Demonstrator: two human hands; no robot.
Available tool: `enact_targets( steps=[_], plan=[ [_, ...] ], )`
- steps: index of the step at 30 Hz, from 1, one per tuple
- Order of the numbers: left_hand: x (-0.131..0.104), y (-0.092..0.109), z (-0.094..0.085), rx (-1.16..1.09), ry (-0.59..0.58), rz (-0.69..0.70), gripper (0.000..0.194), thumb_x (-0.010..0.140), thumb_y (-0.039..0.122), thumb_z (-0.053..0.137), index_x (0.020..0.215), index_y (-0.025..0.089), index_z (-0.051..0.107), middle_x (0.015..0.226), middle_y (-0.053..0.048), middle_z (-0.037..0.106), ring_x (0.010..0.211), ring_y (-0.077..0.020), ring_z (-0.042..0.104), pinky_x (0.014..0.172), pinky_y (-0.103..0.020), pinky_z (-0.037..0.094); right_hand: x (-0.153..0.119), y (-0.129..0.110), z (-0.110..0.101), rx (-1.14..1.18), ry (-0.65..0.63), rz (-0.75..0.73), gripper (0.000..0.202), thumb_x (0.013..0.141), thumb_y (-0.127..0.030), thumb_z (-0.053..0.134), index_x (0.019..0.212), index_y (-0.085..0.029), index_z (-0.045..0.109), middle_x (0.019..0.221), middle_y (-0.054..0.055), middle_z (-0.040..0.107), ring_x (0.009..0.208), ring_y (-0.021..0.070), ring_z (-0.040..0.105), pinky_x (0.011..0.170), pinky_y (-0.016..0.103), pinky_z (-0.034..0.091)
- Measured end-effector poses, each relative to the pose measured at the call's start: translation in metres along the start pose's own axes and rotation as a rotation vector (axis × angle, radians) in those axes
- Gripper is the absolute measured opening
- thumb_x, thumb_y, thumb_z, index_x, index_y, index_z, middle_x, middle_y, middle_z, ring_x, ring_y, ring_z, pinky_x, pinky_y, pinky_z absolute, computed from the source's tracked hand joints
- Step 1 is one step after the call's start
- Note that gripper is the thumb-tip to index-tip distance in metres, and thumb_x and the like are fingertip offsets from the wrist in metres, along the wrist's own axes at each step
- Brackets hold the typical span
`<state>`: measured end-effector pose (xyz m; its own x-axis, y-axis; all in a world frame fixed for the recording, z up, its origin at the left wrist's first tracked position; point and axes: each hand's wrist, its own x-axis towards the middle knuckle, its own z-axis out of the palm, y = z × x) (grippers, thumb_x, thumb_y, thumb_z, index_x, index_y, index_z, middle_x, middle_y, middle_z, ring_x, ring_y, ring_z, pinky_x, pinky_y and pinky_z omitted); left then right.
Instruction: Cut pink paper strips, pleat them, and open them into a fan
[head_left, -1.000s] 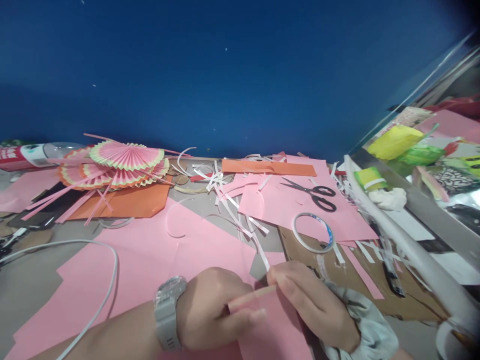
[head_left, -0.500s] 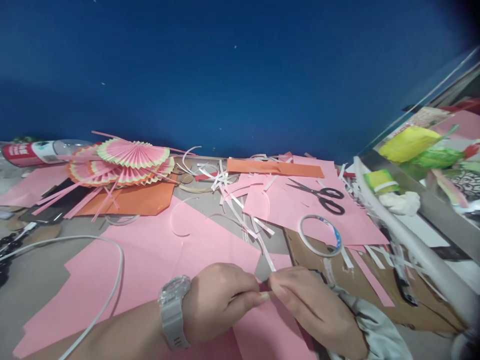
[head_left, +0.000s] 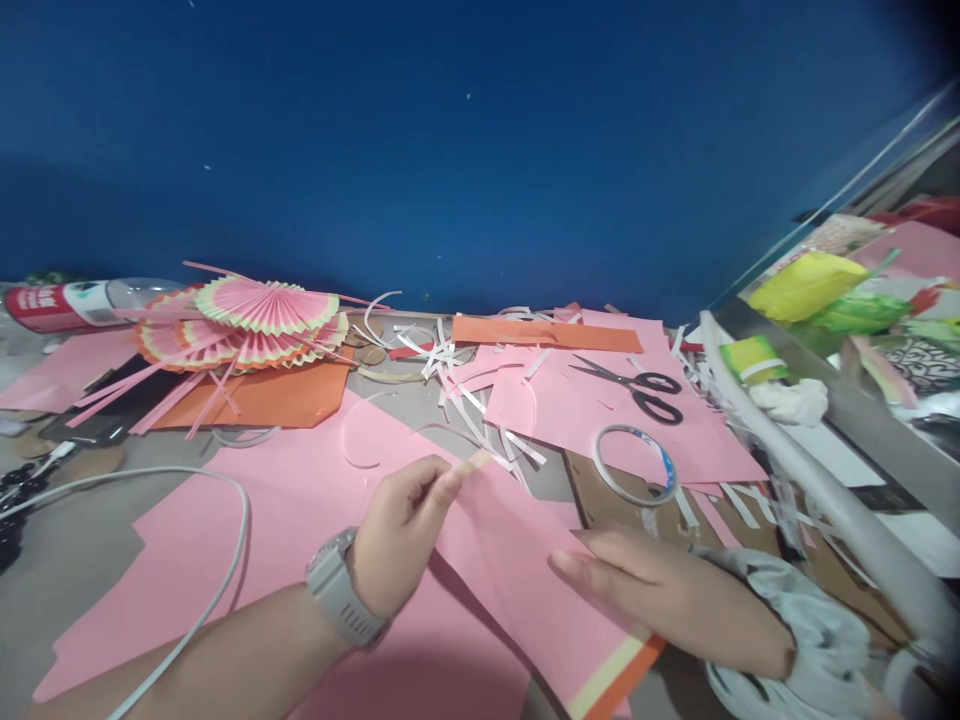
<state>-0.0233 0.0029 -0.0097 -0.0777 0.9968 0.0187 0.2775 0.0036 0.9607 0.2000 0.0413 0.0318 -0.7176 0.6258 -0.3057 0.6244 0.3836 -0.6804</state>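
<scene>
My left hand (head_left: pixel 409 525), with a grey watch (head_left: pixel 341 590) on its wrist, pinches the upper left corner of a pink paper strip (head_left: pixel 517 560). That strip is tilted, with a pale yellow band at both ends and an orange edge at the lower right one. My right hand (head_left: pixel 637 580) is closed on the strip's right long edge, thumb on top and the other fingers out of sight beneath. Under the strip lie large pink sheets (head_left: pixel 285 520) on the grey table.
Black scissors (head_left: pixel 637 388) rest on more pink paper, beside a tape roll (head_left: pixel 637 465). Folded paper fans (head_left: pixel 255 320) stand at the back left. A white cable (head_left: pixel 240 500) loops across the left. White paper scraps (head_left: pixel 442 355) lie mid-table; a pale tube (head_left: pixel 817 470) borders the right.
The strip has been lifted and turned, so its broad pink face shows. My left hand has moved up and left; my right hand has shifted right along the strip.
</scene>
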Motion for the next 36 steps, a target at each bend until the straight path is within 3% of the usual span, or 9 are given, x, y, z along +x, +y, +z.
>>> enact_targets(
  steps=[4, 7, 10, 12, 16, 20, 25, 29, 36],
  plan=[
    [0.000, 0.002, -0.004, -0.244, 0.181, 0.011, 0.034, 0.091, 0.042, 0.031, 0.083, 0.018, 0.053, 0.076, -0.001, 0.055, 0.073, -0.0149, 0.051, 0.063, -0.024, 0.040, 0.000, -0.004, -0.001, 0.118, 0.099, 0.053, 0.041, 0.090, -0.045, 0.033, 0.067, -0.020, 0.056, 0.063, 0.000, 0.058, 0.061, 0.0149, 0.057, 0.057, 0.023, 0.047],
    [-0.001, 0.007, 0.000, -0.399, 0.079, 0.058, 0.034, 0.090, 0.042, 0.034, 0.110, 0.019, 0.048, 0.104, -0.007, 0.058, 0.097, -0.0207, 0.053, 0.080, -0.030, 0.044, 0.003, -0.003, 0.012, 0.230, 0.209, 0.128, 0.042, 0.087, -0.050, 0.035, 0.081, -0.020, 0.063, 0.084, 0.005, 0.066, 0.084, 0.0212, 0.062, 0.075, 0.029, 0.051],
    [-0.001, 0.010, 0.006, -0.358, 0.026, 0.064, 0.029, 0.087, 0.032, 0.048, 0.112, 0.018, 0.048, 0.113, -0.008, 0.056, 0.109, -0.0218, 0.049, 0.093, -0.034, 0.038, 0.005, 0.001, 0.028, 0.296, 0.361, 0.241, 0.053, 0.083, -0.060, 0.034, 0.100, -0.020, 0.063, 0.110, 0.008, 0.062, 0.110, 0.0263, 0.052, 0.097, 0.040, 0.039],
    [-0.001, 0.010, 0.008, -0.388, 0.036, 0.030, 0.026, 0.086, 0.029, 0.051, 0.109, 0.019, 0.047, 0.109, -0.006, 0.058, 0.104, -0.0207, 0.053, 0.090, -0.034, 0.042, 0.006, 0.002, 0.035, 0.399, 0.343, 0.213, 0.057, 0.082, -0.063, 0.030, 0.103, -0.022, 0.064, 0.113, 0.008, 0.061, 0.114, 0.0265, 0.049, 0.101, 0.043, 0.035],
    [-0.002, 0.009, 0.010, -0.574, -0.123, -0.112, 0.045, 0.084, 0.026, 0.055, 0.121, 0.024, 0.030, 0.096, -0.004, 0.063, 0.085, -0.0185, 0.062, 0.072, -0.032, 0.050, 0.008, 0.000, 0.036, 0.575, 0.290, 0.087, 0.055, 0.086, -0.057, 0.025, 0.101, -0.024, 0.065, 0.106, 0.009, 0.065, 0.109, 0.0257, 0.053, 0.096, 0.039, 0.040],
    [-0.005, 0.010, 0.010, -0.532, -0.185, -0.144, 0.065, 0.081, 0.022, 0.059, 0.132, 0.025, 0.018, 0.079, 0.002, 0.065, 0.084, -0.0160, 0.063, 0.073, -0.027, 0.047, 0.010, -0.003, 0.034, 0.394, 0.342, -0.017, 0.040, 0.088, -0.047, 0.036, 0.101, -0.021, 0.064, 0.099, 0.007, 0.067, 0.090, 0.0225, 0.061, 0.082, 0.033, 0.049],
    [-0.002, 0.012, 0.007, -0.476, -0.128, -0.132, 0.057, 0.077, 0.023, 0.065, 0.124, 0.020, 0.034, 0.066, 0.005, 0.063, 0.070, -0.0123, 0.062, 0.061, -0.021, 0.046, 0.016, -0.011, 0.038, 0.253, 0.309, -0.442, 0.033, 0.091, -0.039, 0.034, 0.094, -0.022, 0.063, 0.079, 0.003, 0.067, 0.066, 0.0150, 0.061, 0.063, 0.022, 0.048],
    [-0.005, 0.014, 0.005, -0.629, -0.182, -0.130, 0.025, 0.076, 0.025, 0.065, 0.097, 0.014, 0.055, 0.097, -0.007, 0.066, 0.087, -0.0192, 0.062, 0.071, -0.027, 0.050, 0.020, -0.014, 0.044, 0.177, 0.318, -0.326, 0.025, 0.089, -0.034, 0.040, 0.084, -0.019, 0.060, 0.068, 0.001, 0.061, 0.064, 0.0139, 0.057, 0.059, 0.022, 0.044],
    [-0.016, 0.013, 0.011, -0.621, -0.296, -0.299, 0.035, 0.084, 0.036, 0.053, 0.112, 0.014, 0.058, 0.100, -0.009, 0.067, 0.093, -0.0235, 0.062, 0.079, -0.034, 0.051, 0.021, -0.008, 0.048, 0.144, 0.421, -0.111, 0.031, 0.090, -0.034, 0.039, 0.064, -0.018, 0.045, 0.056, -0.003, 0.044, 0.052, 0.0101, 0.043, 0.051, 0.021, 0.036]
  ],
)
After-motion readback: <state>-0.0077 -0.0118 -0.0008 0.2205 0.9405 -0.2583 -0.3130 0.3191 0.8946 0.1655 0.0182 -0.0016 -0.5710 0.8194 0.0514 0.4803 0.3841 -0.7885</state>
